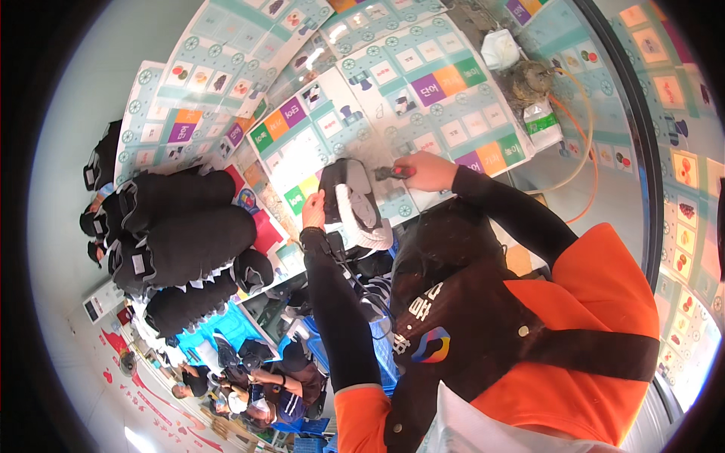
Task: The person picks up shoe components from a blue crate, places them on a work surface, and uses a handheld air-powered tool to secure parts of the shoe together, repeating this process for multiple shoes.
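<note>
On the patterned table in front of me lies a black and grey fabric piece with a white ridged edge point(355, 198), which looks like a cap turned on its side. My left hand point(313, 211) holds it by its left edge, the fingers pressed together there. Just to its right, my right hand point(432, 172) is closed around a small dark hand tool with a red part point(394, 173). The tool points left toward the piece, with a small gap between them. What exact kind of tool it is, I cannot make out.
Long nested stacks of black caps point(200, 234) stand at the left. A bundle of cord point(530, 81), a white cup-like thing point(501, 50) and a green-and-white packet point(542, 124) lie at the back right. An orange cable point(595, 170) hangs there. Other people point(264, 396) sit at the lower left.
</note>
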{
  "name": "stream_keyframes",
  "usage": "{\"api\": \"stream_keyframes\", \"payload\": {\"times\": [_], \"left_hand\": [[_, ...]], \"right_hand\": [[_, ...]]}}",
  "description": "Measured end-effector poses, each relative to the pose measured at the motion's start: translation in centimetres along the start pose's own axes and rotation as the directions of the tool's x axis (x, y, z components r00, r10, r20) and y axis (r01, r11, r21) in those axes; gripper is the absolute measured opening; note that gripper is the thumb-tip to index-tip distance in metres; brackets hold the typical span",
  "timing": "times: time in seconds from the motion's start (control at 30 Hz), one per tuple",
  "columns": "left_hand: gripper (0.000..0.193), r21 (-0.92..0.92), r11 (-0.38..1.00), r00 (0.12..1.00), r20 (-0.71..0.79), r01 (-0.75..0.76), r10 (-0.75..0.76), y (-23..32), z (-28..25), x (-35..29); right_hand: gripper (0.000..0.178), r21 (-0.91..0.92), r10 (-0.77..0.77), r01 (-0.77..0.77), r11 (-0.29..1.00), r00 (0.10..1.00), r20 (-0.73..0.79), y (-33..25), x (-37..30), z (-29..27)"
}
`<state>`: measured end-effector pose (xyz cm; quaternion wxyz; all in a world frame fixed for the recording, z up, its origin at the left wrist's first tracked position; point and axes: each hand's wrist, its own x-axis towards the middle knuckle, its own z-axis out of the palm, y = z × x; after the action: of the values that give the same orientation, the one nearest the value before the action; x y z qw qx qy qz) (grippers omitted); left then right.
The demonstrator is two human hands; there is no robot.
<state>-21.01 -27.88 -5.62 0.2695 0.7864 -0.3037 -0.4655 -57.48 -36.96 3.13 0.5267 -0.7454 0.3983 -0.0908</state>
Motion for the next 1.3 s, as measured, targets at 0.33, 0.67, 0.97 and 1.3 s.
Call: {"api": "stream_keyframes", "payload": {"times": [0.33,0.67,0.97,1.3], "left_hand": [[0.034,-0.100,0.995,0.995,-0.095,-0.011,0.001,-2.7,-1.1,0.4],[0.028,-0.061,0.998,0.990,-0.139,-0.034,0.026,-5.8,-1.5,-1.1],[0.031,0.012,0.997,0.977,-0.196,-0.081,0.082,-5.2,-1.4,-1.8],[0.028,0.025,0.996,0.967,-0.237,-0.090,0.093,-4.7,-0.7,-2.5]], "right_hand": [[0.028,-0.120,0.100,-0.093,0.988,0.994,0.054,-1.7,1.2,2.7],[0.027,0.011,0.076,-0.078,0.997,0.992,0.098,-2.9,1.4,3.4],[0.020,-0.051,0.028,-0.016,0.999,0.971,0.236,-1.9,1.0,5.9],[0.029,-0.001,0.076,-0.079,0.997,0.957,0.281,-1.9,-0.2,6.0]]}}
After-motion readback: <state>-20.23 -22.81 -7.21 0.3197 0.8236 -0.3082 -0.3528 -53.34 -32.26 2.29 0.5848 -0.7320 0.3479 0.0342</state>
